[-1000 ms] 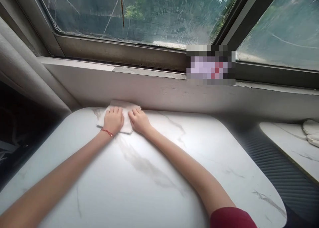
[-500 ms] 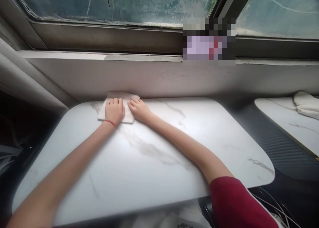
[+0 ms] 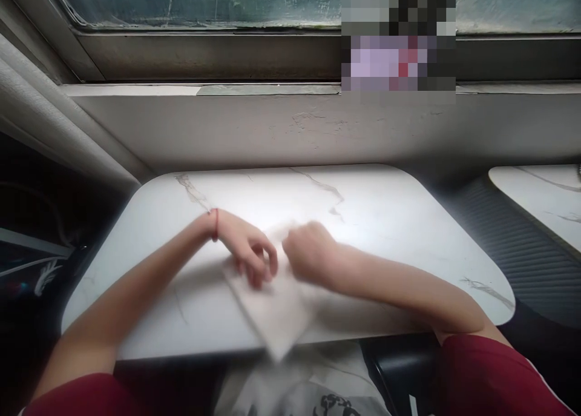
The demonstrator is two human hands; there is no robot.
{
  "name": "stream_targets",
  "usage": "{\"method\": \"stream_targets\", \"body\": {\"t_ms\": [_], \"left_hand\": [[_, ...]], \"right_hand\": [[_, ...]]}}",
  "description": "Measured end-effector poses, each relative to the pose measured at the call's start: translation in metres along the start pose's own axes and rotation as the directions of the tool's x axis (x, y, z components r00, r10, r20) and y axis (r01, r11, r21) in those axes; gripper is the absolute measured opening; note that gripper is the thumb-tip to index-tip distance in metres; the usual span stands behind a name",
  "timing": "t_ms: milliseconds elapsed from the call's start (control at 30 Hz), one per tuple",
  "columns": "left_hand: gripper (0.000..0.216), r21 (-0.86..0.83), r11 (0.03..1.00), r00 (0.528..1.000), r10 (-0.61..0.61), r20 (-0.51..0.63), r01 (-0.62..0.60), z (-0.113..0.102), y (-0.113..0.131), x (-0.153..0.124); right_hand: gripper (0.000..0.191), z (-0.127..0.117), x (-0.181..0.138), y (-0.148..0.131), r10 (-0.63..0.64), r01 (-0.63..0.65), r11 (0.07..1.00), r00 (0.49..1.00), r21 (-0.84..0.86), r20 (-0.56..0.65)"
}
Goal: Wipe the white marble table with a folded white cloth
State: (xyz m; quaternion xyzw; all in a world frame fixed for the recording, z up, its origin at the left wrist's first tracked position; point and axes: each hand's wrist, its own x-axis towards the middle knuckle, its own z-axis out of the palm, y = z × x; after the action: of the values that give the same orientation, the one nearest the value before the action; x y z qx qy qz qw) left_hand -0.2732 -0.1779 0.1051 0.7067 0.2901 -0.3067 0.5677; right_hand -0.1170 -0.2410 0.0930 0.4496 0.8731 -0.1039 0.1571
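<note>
A pale, thin cloth hangs tilted over the near part of the white marble-patterned table. One corner of it points toward me past the table's front edge, and motion blurs it. My right hand is closed in a fist at the cloth's right upper edge and grips it; its fingertips are hidden. Over the left part of the cloth is my left hand, with a red string on its wrist. Its fingers are loosely bent and apart, and whether they touch the cloth is hard to make out.
A wall with a window above it borders the table's far side. A second marble-patterned table stands at the right, beyond a dark ribbed surface. A printed bag lies below the front edge. A light curtain hangs at left.
Both hands have come from the table's far edge toward me, bringing the cloth along. The cloth lay flat there and is now raised and tilted. My left fingers have loosened.
</note>
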Motion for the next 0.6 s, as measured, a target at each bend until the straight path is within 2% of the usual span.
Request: {"method": "stream_targets", "body": {"t_ms": [33, 67, 167, 267, 333, 367, 400, 467, 533, 600], "left_hand": [[0.021, -0.024, 1.000, 0.998, 0.002, 0.066, -0.001, 0.007, 0.004, 0.007], [0.015, -0.012, 1.000, 0.997, -0.009, 0.077, 0.010, 0.013, 0.007, 0.013], [0.009, 0.061, 0.998, 1.000, -0.024, -0.012, 0.025, 0.025, 0.012, 0.025], [0.009, 0.065, 0.996, 0.997, -0.051, -0.066, 0.055, 0.028, 0.018, 0.023], [0.011, 0.199, 0.970, 0.984, -0.111, -0.143, 0.139, 0.030, 0.023, 0.019], [0.013, 0.300, 0.935, 0.967, -0.128, -0.220, 0.192, 0.031, 0.026, 0.017], [0.014, 0.388, 0.887, 0.941, -0.125, -0.315, 0.248, 0.032, 0.029, 0.017], [0.011, 0.463, 0.812, 0.858, -0.087, -0.507, 0.356, 0.033, 0.033, 0.017], [0.010, 0.440, 0.784, 0.751, -0.051, -0.658, 0.439, 0.034, 0.034, 0.019], [0.021, 0.410, 0.752, 0.663, -0.049, -0.747, 0.516, 0.035, 0.033, 0.021]], "right_hand": [[0.013, 0.005, -0.012, -0.007, -0.048, 0.048, 0.999, 0.998, 0.011, 0.046], [0.013, 0.009, -0.023, -0.014, -0.086, 0.085, 0.996, 0.994, 0.019, 0.073], [0.016, 0.015, -0.040, -0.029, -0.180, 0.180, 0.984, 0.977, 0.010, 0.114], [0.023, 0.000, -0.041, -0.030, -0.256, 0.265, 0.964, 0.950, -0.030, 0.178], [0.029, -0.017, -0.036, -0.025, -0.241, 0.246, 0.969, 0.951, 0.000, 0.193], [0.033, -0.024, -0.034, -0.021, -0.210, 0.208, 0.978, 0.958, 0.028, 0.194], [0.035, -0.031, -0.030, -0.017, -0.170, 0.162, 0.985, 0.966, 0.054, 0.195], [0.034, -0.037, -0.022, -0.009, -0.097, 0.084, 0.994, 0.976, 0.075, 0.197], [0.034, -0.033, -0.011, 0.000, -0.045, 0.034, 0.997, 0.983, 0.065, 0.177], [0.038, -0.023, 0.004, 0.011, -0.008, 0.005, 0.999, 0.997, 0.041, 0.081]]}}
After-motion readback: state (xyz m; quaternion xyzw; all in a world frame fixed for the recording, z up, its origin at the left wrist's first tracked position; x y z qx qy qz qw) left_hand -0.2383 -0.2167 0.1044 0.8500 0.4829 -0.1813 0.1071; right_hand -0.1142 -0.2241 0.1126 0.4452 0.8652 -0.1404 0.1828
